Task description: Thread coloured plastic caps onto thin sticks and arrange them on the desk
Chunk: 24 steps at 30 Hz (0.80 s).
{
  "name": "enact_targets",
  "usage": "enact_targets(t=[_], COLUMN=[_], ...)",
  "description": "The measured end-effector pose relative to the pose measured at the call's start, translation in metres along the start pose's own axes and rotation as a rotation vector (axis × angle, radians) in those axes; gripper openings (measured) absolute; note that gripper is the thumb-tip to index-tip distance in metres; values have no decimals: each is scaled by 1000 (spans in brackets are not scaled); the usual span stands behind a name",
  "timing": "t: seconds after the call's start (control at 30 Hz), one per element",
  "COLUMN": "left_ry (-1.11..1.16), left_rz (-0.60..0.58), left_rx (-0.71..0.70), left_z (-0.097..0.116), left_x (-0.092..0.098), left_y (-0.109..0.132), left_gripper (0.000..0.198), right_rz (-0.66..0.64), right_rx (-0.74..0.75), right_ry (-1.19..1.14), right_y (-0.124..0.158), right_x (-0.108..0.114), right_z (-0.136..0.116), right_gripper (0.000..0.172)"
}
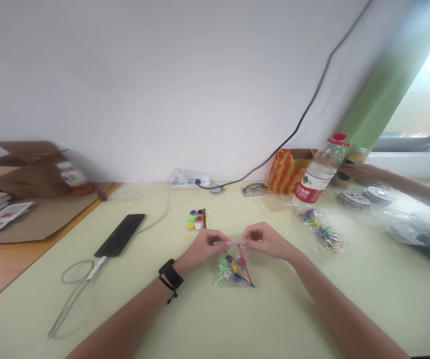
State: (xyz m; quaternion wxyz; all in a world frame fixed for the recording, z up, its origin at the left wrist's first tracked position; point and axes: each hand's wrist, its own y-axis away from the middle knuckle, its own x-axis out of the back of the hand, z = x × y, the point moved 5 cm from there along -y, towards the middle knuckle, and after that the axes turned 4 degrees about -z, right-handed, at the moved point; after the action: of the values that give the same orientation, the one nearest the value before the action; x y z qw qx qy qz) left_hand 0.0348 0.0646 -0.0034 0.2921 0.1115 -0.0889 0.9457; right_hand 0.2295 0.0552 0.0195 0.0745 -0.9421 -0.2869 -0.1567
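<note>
A small clear plastic bag (233, 271) filled with several small colourful pieces lies on the pale green table (215, 319) in front of me. My left hand (204, 248), with a black watch on its wrist, pinches the left end of the bag's top edge. The right end of that edge is pinched by my right hand (266, 240). Both hands have their fingers closed on the bag's top strip. Just beyond my hands sits a small paint set (197, 219) with coloured pots.
A black phone (120, 235) on a white cable lies to the left. A water bottle (317, 174) leans at the right, above another clear bag of coloured pieces (323, 231). Another person's hand (362, 172) reaches in at far right. Cardboard box (28, 172), power strip (188, 180), glasses (255, 189).
</note>
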Motion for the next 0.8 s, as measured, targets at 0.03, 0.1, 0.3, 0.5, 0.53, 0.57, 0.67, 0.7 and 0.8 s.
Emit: enact_targets(t=[0.03, 0.1, 0.3, 0.5, 0.53, 0.57, 0.67, 0.7, 0.8], left_ry=[3, 8, 11, 8, 1, -9, -65, -84, -127], left_rz=[3, 9, 34, 36, 40, 43, 58, 70, 115], left_rx=[2, 4, 15, 22, 25, 28, 32, 30, 28], left_z=[-1, -1, -2, -6, -6, -5, -2, 0, 1], left_x=[0, 0, 4, 7, 7, 8, 9, 9, 9], left_y=[0, 1, 2, 0, 0, 0, 0, 0, 0], left_gripper=[27, 27, 29, 29, 29, 29, 31, 32, 35], right_rz=[9, 20, 45, 30, 26, 22, 13, 11, 7], right_rx=[13, 33, 55, 63, 59, 53, 39, 35, 28], right_ry=[4, 3, 23, 46, 54, 64, 89, 92, 91], right_y=[-1, -4, -6, -2, -1, 0, 1, 1, 2], right_x=[-3, -10, -16, 1, 3, 6, 9, 10, 12], right_z=[-1, -2, -4, -3, -3, -3, -3, -3, -4], right_gripper=[31, 32, 39, 37, 36, 36, 36, 36, 37])
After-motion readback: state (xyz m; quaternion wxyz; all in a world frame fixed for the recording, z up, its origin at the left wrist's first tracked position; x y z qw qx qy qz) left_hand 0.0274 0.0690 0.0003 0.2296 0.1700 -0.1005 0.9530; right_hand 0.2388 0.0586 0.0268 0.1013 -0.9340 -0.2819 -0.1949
